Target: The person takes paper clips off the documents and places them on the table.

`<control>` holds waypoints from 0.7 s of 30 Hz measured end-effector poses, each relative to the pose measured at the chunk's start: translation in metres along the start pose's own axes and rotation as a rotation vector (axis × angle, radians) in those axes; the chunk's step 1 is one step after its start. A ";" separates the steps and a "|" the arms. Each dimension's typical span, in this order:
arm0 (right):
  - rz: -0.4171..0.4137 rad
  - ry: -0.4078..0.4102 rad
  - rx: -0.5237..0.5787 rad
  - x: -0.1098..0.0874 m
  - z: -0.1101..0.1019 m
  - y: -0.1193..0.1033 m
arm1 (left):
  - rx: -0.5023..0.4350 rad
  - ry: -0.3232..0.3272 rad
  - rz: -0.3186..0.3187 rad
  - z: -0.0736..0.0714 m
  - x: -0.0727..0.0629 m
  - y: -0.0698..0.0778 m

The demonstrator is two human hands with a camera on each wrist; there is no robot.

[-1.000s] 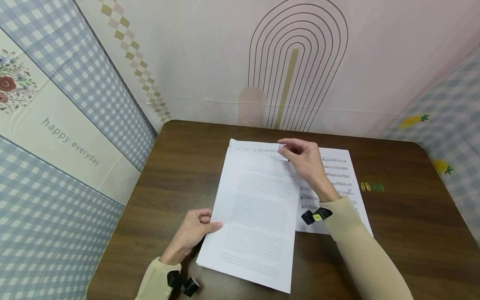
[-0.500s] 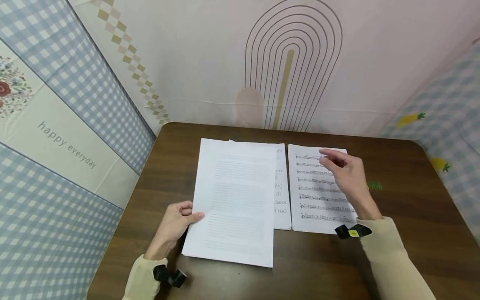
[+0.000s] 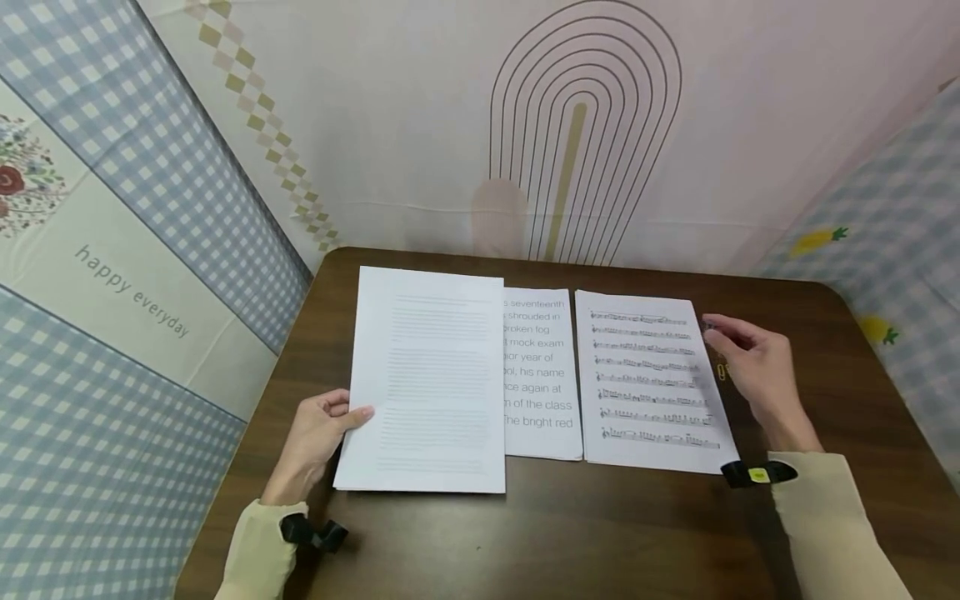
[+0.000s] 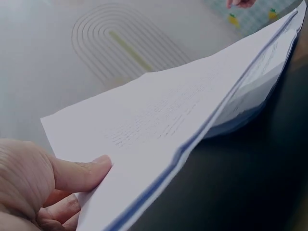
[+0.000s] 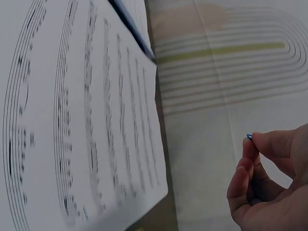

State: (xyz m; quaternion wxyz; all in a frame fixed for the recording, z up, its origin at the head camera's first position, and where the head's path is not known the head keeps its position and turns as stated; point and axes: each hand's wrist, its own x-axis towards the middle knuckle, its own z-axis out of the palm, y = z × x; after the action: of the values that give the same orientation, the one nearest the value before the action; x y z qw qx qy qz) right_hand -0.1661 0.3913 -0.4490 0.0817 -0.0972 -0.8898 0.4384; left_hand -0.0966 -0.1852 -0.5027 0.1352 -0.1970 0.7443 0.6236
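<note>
My left hand pinches the left edge of a stack of printed sheets, thumb on top and fingers beneath. In the left wrist view these sheets are held up off the table and bend slightly. They overlap a large-print stack lying under their right side. My right hand is beyond the right edge of the sheet music. Between its thumb and forefinger, the right wrist view shows the tip of a small blue paper clip; the rest of it is hidden.
A yellow paper clip lies right of the sheet music, partly beside my right hand, which hides whatever lies behind it. The brown table ends at a patterned cloth backdrop behind and checked cloth at both sides.
The sheets in my left hand have moved left, uncovering the large-print stack and sheet music. My right hand has moved right, from the sheets' top edge to past the sheet music, over the green clips.
</note>
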 end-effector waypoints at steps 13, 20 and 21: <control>0.071 0.003 -0.151 0.014 -0.034 0.056 | -0.017 0.088 -0.027 -0.034 0.017 0.001; 0.160 0.006 -0.210 0.019 -0.051 0.088 | -0.021 0.105 -0.031 -0.047 0.025 -0.005; 0.176 0.004 -0.227 0.019 -0.053 0.091 | -0.016 0.110 -0.035 -0.048 0.026 -0.006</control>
State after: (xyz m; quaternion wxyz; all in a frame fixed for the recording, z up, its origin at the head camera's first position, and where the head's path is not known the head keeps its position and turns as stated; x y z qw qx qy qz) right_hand -0.1632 0.4907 -0.4885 0.0332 -0.1842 -0.9215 0.3403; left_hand -0.1146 -0.2367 -0.5100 0.1033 -0.2452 0.7420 0.6153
